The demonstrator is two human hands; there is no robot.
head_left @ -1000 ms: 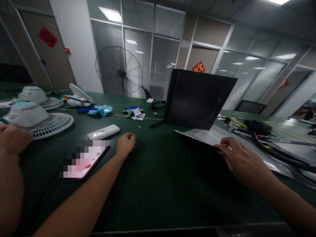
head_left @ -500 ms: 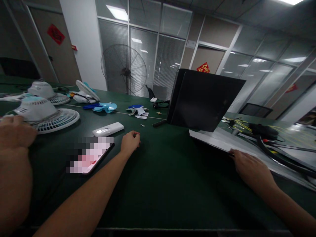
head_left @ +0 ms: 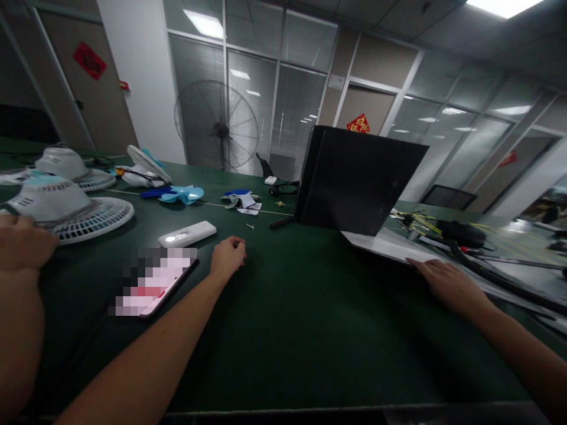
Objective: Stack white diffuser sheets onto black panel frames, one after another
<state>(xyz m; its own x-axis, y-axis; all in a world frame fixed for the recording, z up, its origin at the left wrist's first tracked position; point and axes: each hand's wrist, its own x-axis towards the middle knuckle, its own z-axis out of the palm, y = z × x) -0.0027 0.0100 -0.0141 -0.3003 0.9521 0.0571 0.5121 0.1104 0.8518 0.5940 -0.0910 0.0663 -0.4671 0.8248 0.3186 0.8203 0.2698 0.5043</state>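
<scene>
My right hand reaches in from the right, its fingers closed on the near edge of a white flat sheet. That sheet lies partly under a tilted black box-like case. My left hand rests on the green tabletop in a loose fist, and nothing shows in its fingers. Close by on its left are a white oblong device with a lit round spot and a phone with a pixelated screen.
Another person's hand is at the far left, beside a white fan head. Blue fan blades, scraps of paper and a dark stick lie farther back. Black and yellow cables are at right.
The view has turned a little to the right. My right hand and the sheet's near edge have shifted slightly away and right relative to the black case. My left hand stays put.
</scene>
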